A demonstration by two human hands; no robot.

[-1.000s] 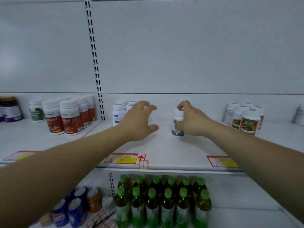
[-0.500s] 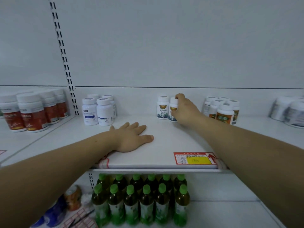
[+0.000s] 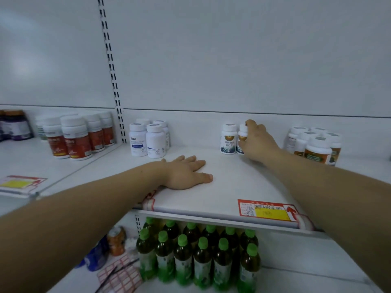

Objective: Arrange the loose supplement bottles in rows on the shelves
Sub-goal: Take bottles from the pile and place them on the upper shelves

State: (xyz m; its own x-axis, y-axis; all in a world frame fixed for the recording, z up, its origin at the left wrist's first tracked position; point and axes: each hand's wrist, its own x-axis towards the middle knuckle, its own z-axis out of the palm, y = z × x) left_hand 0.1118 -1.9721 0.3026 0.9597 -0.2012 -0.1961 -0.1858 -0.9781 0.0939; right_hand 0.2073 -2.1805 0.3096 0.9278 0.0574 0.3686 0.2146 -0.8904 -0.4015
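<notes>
My right hand (image 3: pixel 257 141) grips a small white supplement bottle (image 3: pixel 242 134) that stands at the back of the white shelf (image 3: pixel 228 187), touching a matching white bottle (image 3: pixel 228 139) with an orange and dark blue label on its left. The hand hides most of the held bottle. My left hand (image 3: pixel 186 173) lies flat on the shelf, palm down with fingers straight, and holds nothing.
White bottles with blue labels (image 3: pixel 148 139) stand at back left, orange-labelled bottles (image 3: pixel 317 145) at back right. Red-labelled bottles (image 3: pixel 74 137) and dark jars (image 3: pixel 15 125) fill the left bay. Green-capped drink bottles (image 3: pixel 198 252) and cans (image 3: pixel 115 242) sit below. A price tag (image 3: pixel 268 211) marks the front edge.
My right hand carried the small bottle to the back of the shelf and set it beside its twin. My left hand came down flat on the shelf and stayed.
</notes>
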